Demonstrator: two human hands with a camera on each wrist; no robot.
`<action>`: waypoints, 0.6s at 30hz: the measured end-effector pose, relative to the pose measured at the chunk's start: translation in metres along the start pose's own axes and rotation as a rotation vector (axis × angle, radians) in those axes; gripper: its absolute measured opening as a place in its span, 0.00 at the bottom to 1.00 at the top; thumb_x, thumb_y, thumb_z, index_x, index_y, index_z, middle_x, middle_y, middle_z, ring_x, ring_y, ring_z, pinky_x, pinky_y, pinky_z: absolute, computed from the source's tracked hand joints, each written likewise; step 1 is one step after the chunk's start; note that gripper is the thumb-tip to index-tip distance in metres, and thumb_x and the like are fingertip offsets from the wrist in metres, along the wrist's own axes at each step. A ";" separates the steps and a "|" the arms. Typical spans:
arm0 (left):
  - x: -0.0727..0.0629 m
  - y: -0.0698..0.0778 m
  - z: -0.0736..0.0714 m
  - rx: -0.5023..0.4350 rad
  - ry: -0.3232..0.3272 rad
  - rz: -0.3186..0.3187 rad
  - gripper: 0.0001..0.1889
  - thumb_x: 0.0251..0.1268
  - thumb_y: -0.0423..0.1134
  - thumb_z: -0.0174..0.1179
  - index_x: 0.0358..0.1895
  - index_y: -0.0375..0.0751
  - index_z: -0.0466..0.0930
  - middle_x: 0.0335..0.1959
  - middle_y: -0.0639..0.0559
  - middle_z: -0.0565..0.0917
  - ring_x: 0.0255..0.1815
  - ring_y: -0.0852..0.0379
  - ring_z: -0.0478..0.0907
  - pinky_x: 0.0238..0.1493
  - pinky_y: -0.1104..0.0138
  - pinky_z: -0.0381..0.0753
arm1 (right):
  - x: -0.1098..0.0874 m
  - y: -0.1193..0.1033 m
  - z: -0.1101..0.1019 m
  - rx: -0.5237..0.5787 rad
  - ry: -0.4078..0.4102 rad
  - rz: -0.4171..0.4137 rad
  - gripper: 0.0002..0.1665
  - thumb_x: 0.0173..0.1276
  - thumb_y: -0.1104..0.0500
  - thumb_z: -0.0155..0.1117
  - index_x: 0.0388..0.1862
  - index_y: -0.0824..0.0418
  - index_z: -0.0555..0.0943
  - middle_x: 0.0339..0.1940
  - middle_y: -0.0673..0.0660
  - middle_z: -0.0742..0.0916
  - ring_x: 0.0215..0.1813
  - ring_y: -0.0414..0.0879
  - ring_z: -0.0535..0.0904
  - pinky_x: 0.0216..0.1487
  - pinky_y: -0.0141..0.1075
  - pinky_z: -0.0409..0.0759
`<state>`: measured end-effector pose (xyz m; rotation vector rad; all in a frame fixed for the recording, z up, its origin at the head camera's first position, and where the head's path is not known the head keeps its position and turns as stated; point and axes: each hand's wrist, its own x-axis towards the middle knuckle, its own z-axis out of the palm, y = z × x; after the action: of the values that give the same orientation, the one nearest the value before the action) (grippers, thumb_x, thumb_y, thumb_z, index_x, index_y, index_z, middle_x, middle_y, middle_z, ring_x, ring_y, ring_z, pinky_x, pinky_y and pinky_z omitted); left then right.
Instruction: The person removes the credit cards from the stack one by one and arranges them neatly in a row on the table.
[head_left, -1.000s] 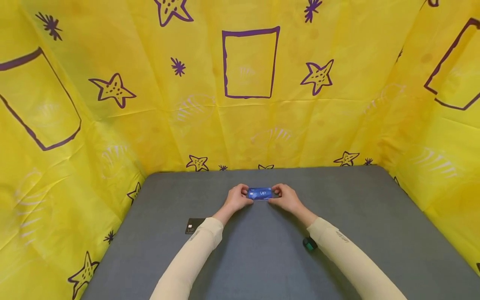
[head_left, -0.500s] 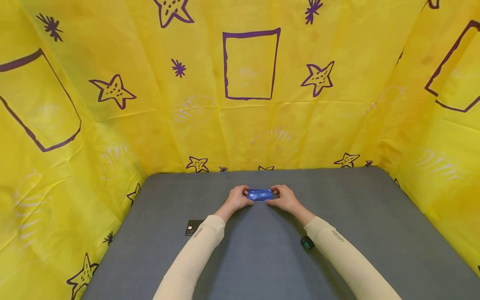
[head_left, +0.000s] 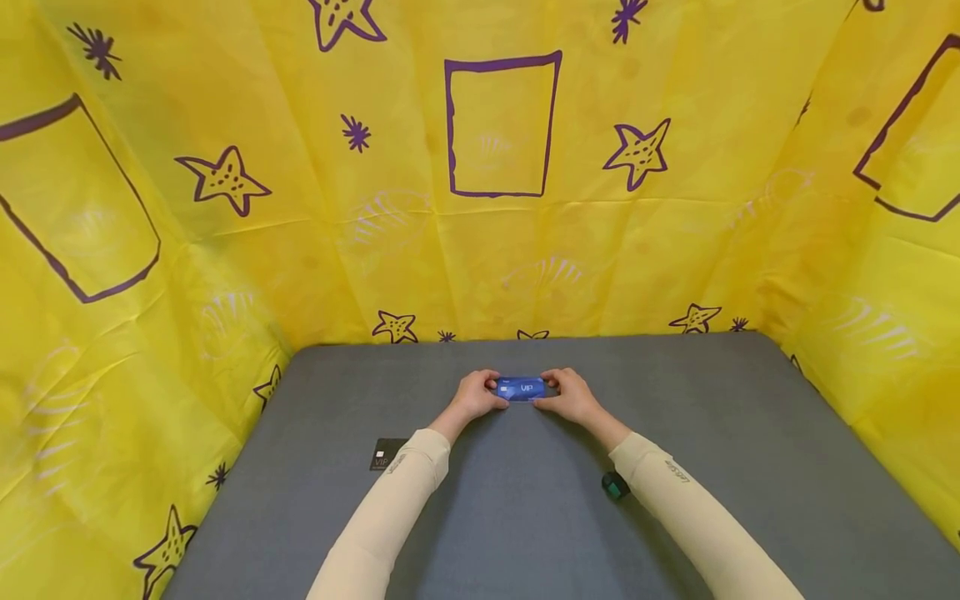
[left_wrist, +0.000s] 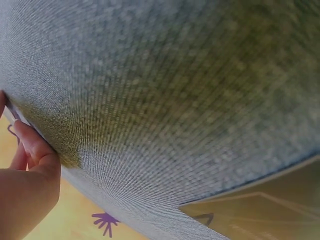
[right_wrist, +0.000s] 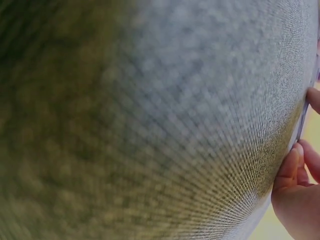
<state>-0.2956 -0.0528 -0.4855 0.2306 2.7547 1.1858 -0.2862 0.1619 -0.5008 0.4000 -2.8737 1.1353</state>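
Note:
A blue card (head_left: pixel 521 389) marked VIP lies level between both hands near the far side of the grey table. My left hand (head_left: pixel 476 395) pinches its left end, thumb at the near edge and fingers at the far one. At the other end my right hand (head_left: pixel 570 395) pinches the card the same way. In the left wrist view the left hand (left_wrist: pixel 35 170) shows at the left border, fingertips close to the cloth. The right wrist view has the right hand (right_wrist: pixel 297 180) at its right border, holding the thin card edge-on.
A black VIP card (head_left: pixel 386 454) lies on the grey table (head_left: pixel 517 517), partly covered by the left sleeve (head_left: pixel 397 492). Beside the right sleeve (head_left: pixel 675 492) sits a small dark object with a green patch (head_left: pixel 615 486). Yellow patterned cloth (head_left: pixel 495 250) walls the back and sides.
Over the last second the right hand has shifted very slightly inward along the card. Otherwise hands and card stay in place; the view bobs a little.

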 end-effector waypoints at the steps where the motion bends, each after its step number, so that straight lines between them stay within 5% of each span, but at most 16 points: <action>1: 0.000 0.000 0.000 0.003 0.001 0.006 0.29 0.51 0.36 0.74 0.58 0.33 0.77 0.43 0.45 0.80 0.45 0.49 0.73 0.55 0.57 0.72 | 0.000 0.000 0.000 0.000 0.000 0.001 0.31 0.56 0.55 0.76 0.55 0.70 0.79 0.41 0.59 0.79 0.41 0.51 0.72 0.46 0.44 0.71; 18: -0.003 -0.002 0.003 -0.011 0.049 0.075 0.29 0.50 0.33 0.74 0.57 0.32 0.75 0.39 0.46 0.79 0.35 0.55 0.73 0.42 0.63 0.75 | -0.002 -0.001 0.000 0.009 0.064 -0.073 0.29 0.55 0.57 0.77 0.53 0.68 0.78 0.39 0.58 0.80 0.40 0.52 0.74 0.45 0.44 0.73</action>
<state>-0.2921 -0.0529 -0.4889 0.3098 2.8037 1.2402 -0.2840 0.1613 -0.5006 0.4556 -2.7759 1.1289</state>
